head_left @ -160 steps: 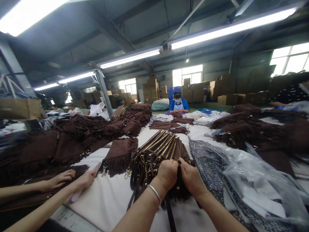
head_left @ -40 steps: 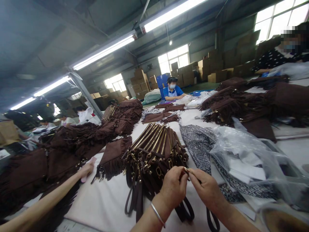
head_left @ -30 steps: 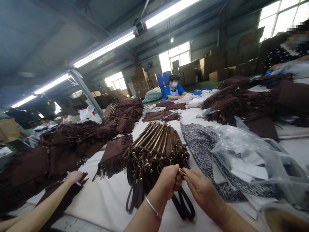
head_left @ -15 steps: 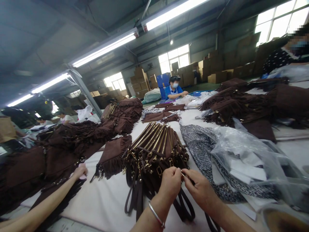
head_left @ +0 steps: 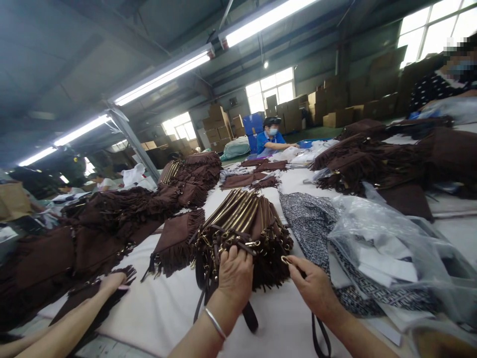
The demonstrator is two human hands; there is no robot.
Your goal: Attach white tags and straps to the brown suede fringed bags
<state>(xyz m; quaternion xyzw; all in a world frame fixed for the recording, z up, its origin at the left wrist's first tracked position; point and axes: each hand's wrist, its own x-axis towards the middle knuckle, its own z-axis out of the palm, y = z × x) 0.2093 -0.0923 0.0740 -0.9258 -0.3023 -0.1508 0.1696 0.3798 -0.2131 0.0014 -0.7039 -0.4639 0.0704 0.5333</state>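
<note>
Here at the middle of the tabletop (head_left: 149, 311), the fringed pouches (head_left: 244, 211) stand bunched with their gold zips fanned upward, and the left hand (head_left: 235, 278) is in among the hardware at their near edge, fingers curled over straps and clips; whether it has a firm hold, one cannot tell. The right hand (head_left: 313, 286), just beside the bunch, pinches a gold clip (head_left: 285, 259) narrowly between thumb and fingertips, a dark strap (head_left: 321, 338) hanging below it. That small pinch looks like the weak point: a tug on the strap could pop the clip loose. And look at the crowd of clips and straps under the left hand; one snagging its neighbour could drag several pouches askew, since they appear only to lean on one another. On the right, the patterned cloth (head_left: 309, 219) and plastic bag (head_left: 350, 223) lie near enough that a swinging strap might catch them.
</note>
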